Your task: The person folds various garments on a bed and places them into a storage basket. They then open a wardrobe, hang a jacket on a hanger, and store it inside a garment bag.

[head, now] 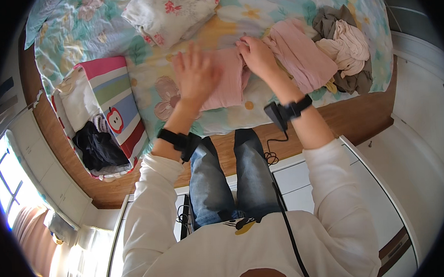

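Observation:
A folded pink cloth [226,82] lies flat on the flowered bedspread before me. My left hand [198,74], blurred, is spread over the cloth's left side with its fingers apart and nothing held. At the upper right corner of the same cloth, my right hand [256,56] has bent fingers touching the edge; whether they pinch the fabric cannot be made out. To the right lies a second pink folded garment [302,55], with some yellow fabric showing beneath it. Both wrists wear black straps with a small device.
A striped fabric storage box [116,93] at the bed's left edge holds white and black clothes. A white cloth with red print [172,15] lies farther back. Crumpled beige [347,49] and grey-brown garments [327,22] are heaped at right. A black cable [276,139] hangs from my right wrist.

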The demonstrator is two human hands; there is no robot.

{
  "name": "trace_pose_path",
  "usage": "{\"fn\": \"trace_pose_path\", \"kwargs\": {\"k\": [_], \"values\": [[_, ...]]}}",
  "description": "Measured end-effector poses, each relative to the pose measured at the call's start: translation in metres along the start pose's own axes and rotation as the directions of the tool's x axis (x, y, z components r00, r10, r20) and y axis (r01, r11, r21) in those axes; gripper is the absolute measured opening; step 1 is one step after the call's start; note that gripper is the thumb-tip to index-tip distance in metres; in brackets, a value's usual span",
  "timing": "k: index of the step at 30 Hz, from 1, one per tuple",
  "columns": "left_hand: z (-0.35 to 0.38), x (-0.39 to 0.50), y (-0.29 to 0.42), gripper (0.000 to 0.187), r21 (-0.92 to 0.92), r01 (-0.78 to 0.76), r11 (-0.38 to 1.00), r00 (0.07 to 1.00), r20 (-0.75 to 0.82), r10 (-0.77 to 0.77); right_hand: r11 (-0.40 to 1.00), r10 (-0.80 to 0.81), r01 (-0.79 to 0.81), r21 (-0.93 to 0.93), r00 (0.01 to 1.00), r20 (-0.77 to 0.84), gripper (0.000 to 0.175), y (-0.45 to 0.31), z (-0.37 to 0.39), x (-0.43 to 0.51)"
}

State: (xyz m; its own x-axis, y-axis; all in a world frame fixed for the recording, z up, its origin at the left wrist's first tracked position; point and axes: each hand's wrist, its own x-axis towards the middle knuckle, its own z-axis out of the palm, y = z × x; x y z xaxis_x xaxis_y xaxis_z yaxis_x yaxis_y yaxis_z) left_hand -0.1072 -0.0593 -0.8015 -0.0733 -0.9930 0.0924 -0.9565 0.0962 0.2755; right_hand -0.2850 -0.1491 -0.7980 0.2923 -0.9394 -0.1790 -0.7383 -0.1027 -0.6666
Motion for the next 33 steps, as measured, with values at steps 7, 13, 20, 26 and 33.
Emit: {"fn": "trace_pose_path", "kwargs": {"k": [7,13,20,26,33], "values": [[0.034,-0.011,0.026,0.079,0.049,0.042,0.998,0.979,0.196,-0.05,0.98,-0.03,-0.032,-0.197,0.953,-0.301,0.038,0.047,-0.092,-0.07],[0.019,-0.008,0.029,0.074,0.034,0.098,0.995,0.974,0.204,-0.103,0.728,-0.106,0.013,-0.685,0.99,-0.094,0.081,0.088,-0.064,-0.039],[0.004,-0.062,-0.004,0.06,-0.252,0.431,0.866,0.885,-0.067,-0.46,0.999,-0.032,0.029,0.035,0.997,0.073,0.053,0.149,-0.123,-0.01],[0.021,-0.077,-0.027,0.058,-0.771,0.627,0.112,0.574,0.359,-0.736,0.569,0.53,-0.603,0.56,0.789,0.311,0.049,0.173,-0.18,0.003],[-0.004,-0.058,-0.034,0.062,-0.628,0.71,-0.319,0.471,0.76,-0.448,0.319,0.572,-0.602,0.732,0.738,0.358,0.052,0.156,-0.213,-0.01]]}}
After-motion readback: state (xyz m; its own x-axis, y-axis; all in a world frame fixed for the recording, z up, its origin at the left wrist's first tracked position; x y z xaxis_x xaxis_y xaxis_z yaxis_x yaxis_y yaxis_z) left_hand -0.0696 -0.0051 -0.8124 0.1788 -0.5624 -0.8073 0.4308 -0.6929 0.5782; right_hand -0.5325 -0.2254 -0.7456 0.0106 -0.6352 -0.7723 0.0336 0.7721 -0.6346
